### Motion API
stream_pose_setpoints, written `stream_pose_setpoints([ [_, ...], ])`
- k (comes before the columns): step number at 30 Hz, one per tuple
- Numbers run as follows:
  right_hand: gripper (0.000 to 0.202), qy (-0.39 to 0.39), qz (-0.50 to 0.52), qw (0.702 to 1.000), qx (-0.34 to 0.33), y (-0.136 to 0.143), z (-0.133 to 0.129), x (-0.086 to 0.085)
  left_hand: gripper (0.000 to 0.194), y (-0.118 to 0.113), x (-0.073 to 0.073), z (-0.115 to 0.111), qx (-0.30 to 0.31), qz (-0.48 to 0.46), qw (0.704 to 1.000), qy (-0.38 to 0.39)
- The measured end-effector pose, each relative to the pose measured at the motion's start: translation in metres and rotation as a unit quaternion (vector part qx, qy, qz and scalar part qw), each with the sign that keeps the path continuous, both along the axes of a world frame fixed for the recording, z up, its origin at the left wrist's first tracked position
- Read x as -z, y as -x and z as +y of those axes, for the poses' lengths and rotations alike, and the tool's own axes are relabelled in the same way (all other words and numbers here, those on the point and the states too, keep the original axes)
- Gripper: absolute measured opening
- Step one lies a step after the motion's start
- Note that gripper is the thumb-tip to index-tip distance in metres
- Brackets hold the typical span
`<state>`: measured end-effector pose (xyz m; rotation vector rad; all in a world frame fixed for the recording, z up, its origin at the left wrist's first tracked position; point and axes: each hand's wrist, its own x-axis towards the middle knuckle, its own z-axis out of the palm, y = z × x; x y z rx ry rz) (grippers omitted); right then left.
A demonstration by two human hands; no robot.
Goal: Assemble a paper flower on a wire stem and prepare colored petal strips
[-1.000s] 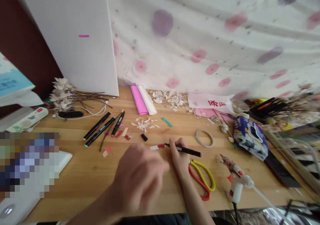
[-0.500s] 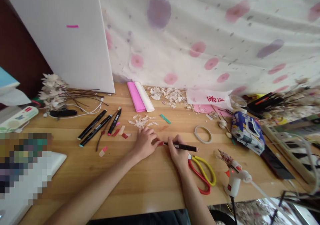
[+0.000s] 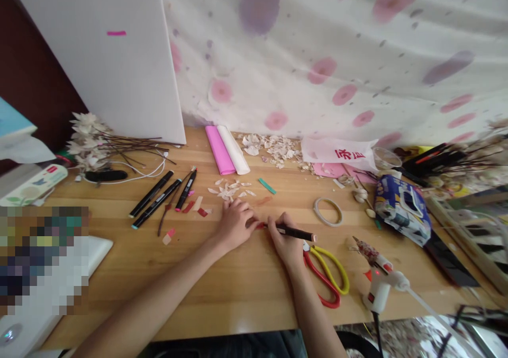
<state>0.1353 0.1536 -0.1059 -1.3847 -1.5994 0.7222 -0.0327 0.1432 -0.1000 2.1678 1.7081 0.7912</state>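
Observation:
My right hand (image 3: 286,240) is closed around a black marker (image 3: 296,233), whose tip points left toward a small red piece (image 3: 261,225). My left hand (image 3: 235,223) pinches that red piece between thumb and finger, and the marker tip is at or very close to it. Pale petals (image 3: 229,190) lie just beyond my left hand. Scissors (image 3: 326,273) with one red and one yellow handle rest beside my right wrist. To the left, three capped markers (image 3: 157,203) lie near small red and beige scraps (image 3: 190,206).
A glue gun (image 3: 377,281) stands at the right with its cord over the front edge. Behind it are a tape roll (image 3: 316,209) and a blue wipes pack (image 3: 402,207). Pink and white paper rolls (image 3: 220,150) lie at the back; dried flowers (image 3: 88,142) lie at left.
The view has shifted slightly, so the tabletop items appear a little further right. Both hands keep nearly the same hold on the red piece and the marker.

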Motion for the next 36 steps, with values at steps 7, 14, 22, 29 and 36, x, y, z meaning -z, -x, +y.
stream_pose_setpoints([
  [7, 0.041, -0.006, 0.002, 1.0, -0.008, 0.0, 0.0, -0.002, 0.011, 0.0, 0.002, 0.001, -0.001, -0.004, 1.0, 0.005],
  [14, 0.046, -0.004, 0.018, 1.0, -0.008, -0.002, 0.002, 0.0, 0.013, 0.0, 0.002, 0.001, 0.001, -0.004, 1.0, 0.005],
  [22, 0.051, -0.015, 0.045, 0.999, 0.02, -0.001, -0.001, -0.007, 0.015, 0.0, -0.005, 0.0, -0.002, -0.015, 1.0, -0.009],
  [29, 0.053, -0.023, 0.057, 0.998, 0.03, -0.003, -0.005, -0.009, 0.035, 0.053, -0.062, -0.036, -0.126, -0.016, 0.991, -0.045],
  [36, 0.052, -0.026, 0.043, 0.998, 0.026, -0.003, -0.005, -0.011, 0.035, 0.225, -0.097, -0.169, -0.525, 0.022, 0.85, 0.023],
])
